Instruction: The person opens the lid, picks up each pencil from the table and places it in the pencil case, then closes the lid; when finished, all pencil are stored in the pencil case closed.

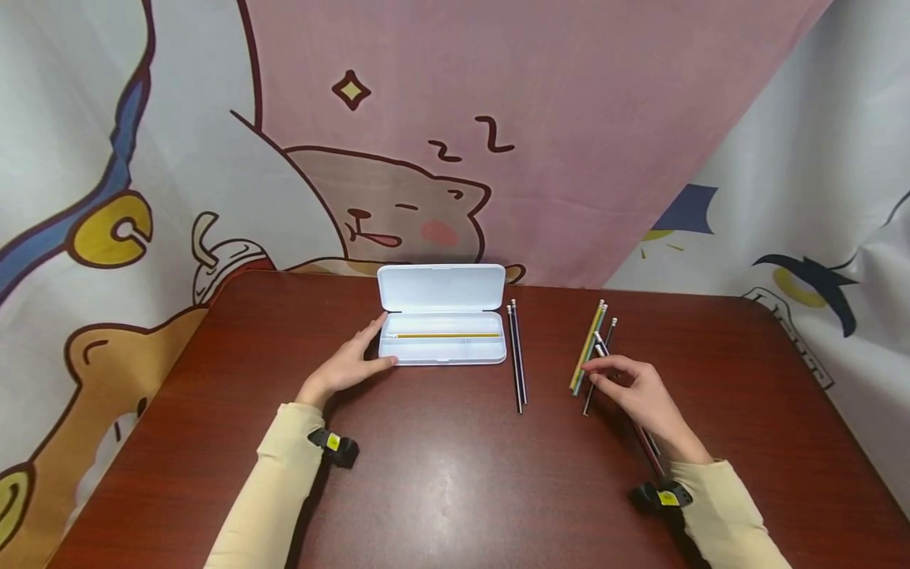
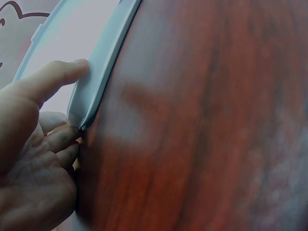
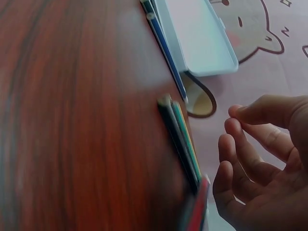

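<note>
A white pencil case (image 1: 441, 288) lies with its lid raised at the back of the table, one yellow pencil (image 1: 448, 336) in its tray. My left hand (image 1: 348, 363) holds the left end of the case, thumb at the front corner and fingers along the side. The left wrist view shows the thumb on the case wall (image 2: 98, 79). Above a loose group of pencils, my right hand (image 1: 636, 395) has thumb and fingertips close together, with nothing visible between them. A yellow pencil (image 1: 587, 345) lies beyond the fingertips; a dark red pencil (image 1: 648, 452) is partly hidden under the hand.
Two dark pencils (image 1: 517, 359) lie side by side just right of the case. The brown wooden table (image 1: 441, 482) ends at a hanging cloth (image 1: 569, 158) with cartoon animals, close behind the case.
</note>
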Motion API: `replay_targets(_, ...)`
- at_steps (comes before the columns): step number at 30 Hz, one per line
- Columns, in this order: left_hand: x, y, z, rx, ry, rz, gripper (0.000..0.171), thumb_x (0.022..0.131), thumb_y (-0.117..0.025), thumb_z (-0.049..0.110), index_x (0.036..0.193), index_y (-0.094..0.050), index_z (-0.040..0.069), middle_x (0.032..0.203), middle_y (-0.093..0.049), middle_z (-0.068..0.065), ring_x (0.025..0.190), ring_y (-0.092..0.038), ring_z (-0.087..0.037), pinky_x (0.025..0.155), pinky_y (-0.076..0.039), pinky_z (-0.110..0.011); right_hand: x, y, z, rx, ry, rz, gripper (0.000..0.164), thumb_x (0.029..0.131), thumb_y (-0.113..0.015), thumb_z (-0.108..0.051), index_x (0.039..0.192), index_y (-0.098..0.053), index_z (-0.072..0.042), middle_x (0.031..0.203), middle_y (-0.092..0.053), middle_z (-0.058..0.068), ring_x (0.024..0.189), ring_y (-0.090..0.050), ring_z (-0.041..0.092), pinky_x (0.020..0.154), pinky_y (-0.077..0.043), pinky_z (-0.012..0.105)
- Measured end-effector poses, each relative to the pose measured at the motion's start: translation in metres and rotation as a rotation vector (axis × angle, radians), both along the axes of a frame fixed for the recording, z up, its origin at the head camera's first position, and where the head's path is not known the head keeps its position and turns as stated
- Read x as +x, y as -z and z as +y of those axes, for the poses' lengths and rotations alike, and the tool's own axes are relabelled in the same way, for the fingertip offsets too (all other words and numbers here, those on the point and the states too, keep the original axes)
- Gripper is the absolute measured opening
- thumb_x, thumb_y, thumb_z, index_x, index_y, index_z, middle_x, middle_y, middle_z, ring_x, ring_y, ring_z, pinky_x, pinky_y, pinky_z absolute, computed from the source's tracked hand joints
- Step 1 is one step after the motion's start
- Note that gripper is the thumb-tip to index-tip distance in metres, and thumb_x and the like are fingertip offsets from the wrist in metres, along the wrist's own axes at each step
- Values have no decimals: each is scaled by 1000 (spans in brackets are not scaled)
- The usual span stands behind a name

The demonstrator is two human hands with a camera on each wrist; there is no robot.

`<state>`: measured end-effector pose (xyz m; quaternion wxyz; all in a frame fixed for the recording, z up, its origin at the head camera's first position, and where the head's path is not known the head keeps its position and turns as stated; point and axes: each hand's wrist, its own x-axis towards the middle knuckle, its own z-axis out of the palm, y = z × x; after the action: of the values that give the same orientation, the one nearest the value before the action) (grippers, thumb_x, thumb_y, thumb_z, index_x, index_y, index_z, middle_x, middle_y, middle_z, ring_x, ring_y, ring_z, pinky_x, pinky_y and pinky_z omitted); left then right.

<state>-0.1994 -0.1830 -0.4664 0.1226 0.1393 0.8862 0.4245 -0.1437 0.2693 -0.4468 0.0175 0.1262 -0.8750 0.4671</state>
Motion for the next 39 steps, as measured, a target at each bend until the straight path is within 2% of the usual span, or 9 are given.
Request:
replay_targets(2,0,0,0,0,1,2,87,89,-69,27,156,-15,10,157,-14,-23,142,-14,-40,110,-17,-60,3,-1,6,15,25,12,19,91,-66,-6,110,-71,-4,103,-69,14,78,-57,2,64,-46,19)
replay_targets(5,-1,0,-1,-1,-1,0,87,89,-69,27,156,-15,10,157,-14,-22,142,-13,-40,110,-16,-59,7,0,15,24,62,41,18,91,-66,-5,108,-71,-3,100,-69,15,76,-57,2,63,-44,18)
replay_targets(7,0,0,-1,-2,-2,-2,87,89,-68,28,156,-15,10,157,-14,-23,142,-13,-41,110,-16,-60,9,2,21,39,94,65,18,90,-67,-3,108,-71,-3,97,-69,13,87,-57,2,71,-42,16)
replay_targets(10,0,0,0,-4,-2,-3,87,89,-68,28,156,-14,10,157,-14,-23,142,-13,-41,110,-16,-60,14,5,27,45,136,67,20,89,-66,0,108,-70,0,93,-67,13,82,-57,5,67,-42,16)
replay_targets(13,0,-1,-1,-5,-1,0,87,89,-68,28,155,-14,9,157,-14,-23,142,-13,-41,110,-16,-60,19,6,31,54,164,38,23,90,-63,1,112,-68,0,97,-66,14,80,-56,6,64,-43,16)
replay_targets(19,0,-1,-1,1,3,25,86,90,-68,25,155,-14,6,156,-15,-25,142,-15,-42,109,-17,-60,20,9,36,81,155,-13,29,89,-61,2,118,-63,2,101,-65,17,77,-58,8,61,-45,20)
replay_targets(23,1,-1,-1,2,4,30,86,90,-68,26,155,-15,6,156,-16,-25,142,-15,-42,109,-17,-60,17,11,35,115,153,-17,32,87,-62,5,120,-62,3,101,-64,17,75,-57,7,60,-44,20)
replay_targets(30,0,-1,0,3,6,29,86,90,-68,26,155,-15,6,156,-16,-25,142,-15,-42,110,-17,-60,14,13,32,147,179,11,31,85,-65,6,115,-63,5,91,-64,15,72,-54,4,60,-42,18)
replay_targets(39,1,0,0,-4,3,20,87,90,-68,27,155,-15,6,156,-15,-25,142,-15,-42,109,-17,-60,9,17,31,164,194,19,28,84,-68,4,112,-64,5,82,-65,12,65,-52,6,54,-38,20)
